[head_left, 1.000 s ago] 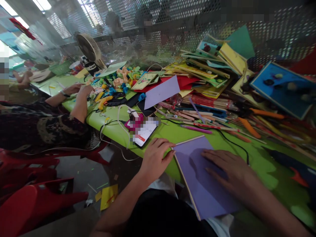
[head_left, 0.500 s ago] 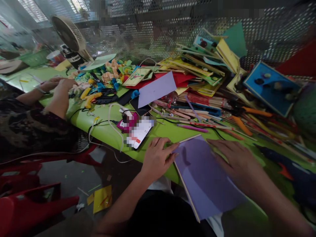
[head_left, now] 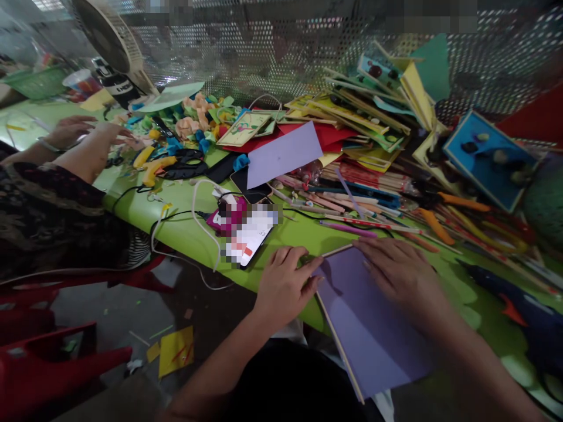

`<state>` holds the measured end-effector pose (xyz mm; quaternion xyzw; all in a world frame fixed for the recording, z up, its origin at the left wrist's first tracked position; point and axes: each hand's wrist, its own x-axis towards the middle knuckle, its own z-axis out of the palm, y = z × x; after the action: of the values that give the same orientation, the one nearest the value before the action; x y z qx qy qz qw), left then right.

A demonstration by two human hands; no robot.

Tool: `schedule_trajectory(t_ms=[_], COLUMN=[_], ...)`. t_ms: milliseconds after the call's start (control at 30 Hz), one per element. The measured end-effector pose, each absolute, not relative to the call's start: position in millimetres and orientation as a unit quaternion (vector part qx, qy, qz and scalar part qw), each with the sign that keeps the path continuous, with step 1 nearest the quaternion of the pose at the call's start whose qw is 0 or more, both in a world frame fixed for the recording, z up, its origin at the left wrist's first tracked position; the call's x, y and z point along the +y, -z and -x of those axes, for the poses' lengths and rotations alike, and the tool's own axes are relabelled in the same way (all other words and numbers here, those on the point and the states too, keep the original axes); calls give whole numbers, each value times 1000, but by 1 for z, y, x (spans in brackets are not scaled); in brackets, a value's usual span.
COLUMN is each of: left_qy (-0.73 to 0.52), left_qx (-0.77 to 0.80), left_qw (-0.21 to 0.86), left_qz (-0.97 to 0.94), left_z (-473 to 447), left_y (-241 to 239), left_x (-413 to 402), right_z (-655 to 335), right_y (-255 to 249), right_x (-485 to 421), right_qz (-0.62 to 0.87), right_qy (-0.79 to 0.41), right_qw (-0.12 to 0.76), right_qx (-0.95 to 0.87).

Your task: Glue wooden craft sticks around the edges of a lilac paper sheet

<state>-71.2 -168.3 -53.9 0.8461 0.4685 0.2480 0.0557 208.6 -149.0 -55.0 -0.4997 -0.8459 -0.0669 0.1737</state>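
Observation:
A purple card (head_left: 373, 322) lies at the table's front edge, its lower end overhanging. Thin wooden strips (head_left: 341, 346) run along its left side and top. My left hand (head_left: 285, 284) pinches the upper left edge between thumb and index finger, the other fingers curled. Flat across the top right corner rests my right hand (head_left: 402, 269), fingers stretched out and pressing on the card. A dark blue glue gun (head_left: 519, 310) lies to the right of that hand. Beyond my left hand is a lit phone (head_left: 255, 234).
Behind the card lie loose sticks and pencils (head_left: 334, 202), orange-handled pliers (head_left: 448, 211), a lilac sheet (head_left: 285, 153) and a pile of framed cards (head_left: 360, 111). At left, a co-worker's hands (head_left: 88, 138) are near fabric scraps (head_left: 193, 117). Red chairs (head_left: 57, 363) stand below.
My right hand has moved from the card's right side up and left onto its top corner. My left hand keeps its hold. The co-worker's hands have shifted slightly.

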Motion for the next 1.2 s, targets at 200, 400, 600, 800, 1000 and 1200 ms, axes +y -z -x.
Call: schedule_trajectory(t_ms=[200, 400, 600, 800, 1000, 1200], left_qy=[-251, -243, -241, -315, -406, -396], left_qx=[473, 474, 482, 488, 517, 504], left_qw=[41, 43, 50, 55, 72, 52], left_qz=[-843, -845, -841, -812, -750, -766], left_z=[71, 70, 69, 70, 72, 70], left_y=[54, 57, 55, 54, 59, 58], left_x=[-169, -168, -168, -169, -173, -174], right_z=[-203, -200, -195, -197, -185, -174], right_y=[58, 59, 57, 60, 56, 57], right_x=[-152, -154, -156, -155, -159, -163], right_qz=[486, 475, 496, 496, 445, 416], right_qy=[51, 41, 36, 34, 77, 36], right_qw=[145, 126, 118, 120, 135, 111], right_qx=[-860, -870, -860, -859, -882, -902])
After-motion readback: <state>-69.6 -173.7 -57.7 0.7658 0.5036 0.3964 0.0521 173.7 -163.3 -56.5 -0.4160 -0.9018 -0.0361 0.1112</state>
